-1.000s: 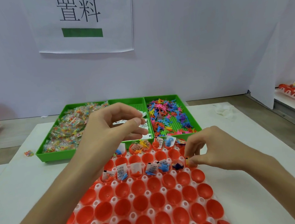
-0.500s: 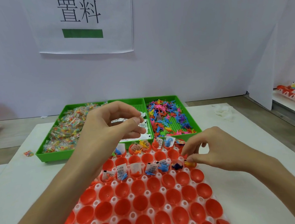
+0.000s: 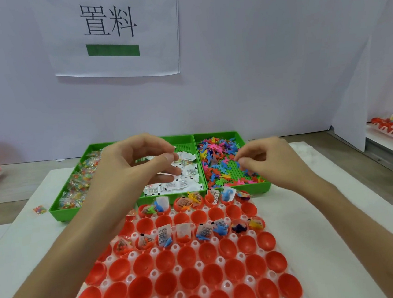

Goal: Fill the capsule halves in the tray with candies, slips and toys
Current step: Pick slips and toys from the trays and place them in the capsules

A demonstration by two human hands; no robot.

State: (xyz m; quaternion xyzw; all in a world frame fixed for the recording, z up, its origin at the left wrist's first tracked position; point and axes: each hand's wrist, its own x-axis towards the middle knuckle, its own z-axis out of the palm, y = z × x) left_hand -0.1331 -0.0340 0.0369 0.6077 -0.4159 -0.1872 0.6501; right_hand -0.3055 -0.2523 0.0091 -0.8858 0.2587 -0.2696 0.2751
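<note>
Directly beneath the fingertips (image 3: 242,162) of the right hand (image 3: 268,165) lie the toys (image 3: 218,156), a loose heap in the rightmost compartment of the green bin (image 3: 234,192). Thumb and forefinger are drawn together down at the heap, but whether a toy is caught between them cannot be told. To that hand's left, the left hand (image 3: 129,171) hovers over the middle compartment, thumb and fingers pinching a few of the white slips (image 3: 188,172) that fill it. The candies (image 3: 79,184) lie further to its left. The capsule halves (image 3: 185,255) sit in the tray (image 3: 224,258) behind both hands, back toward the wrists and under the forearms. The right hand is thus nearer the toys, and I judge its coming move to be a short draw back toward the body, to an unfilled half.
</note>
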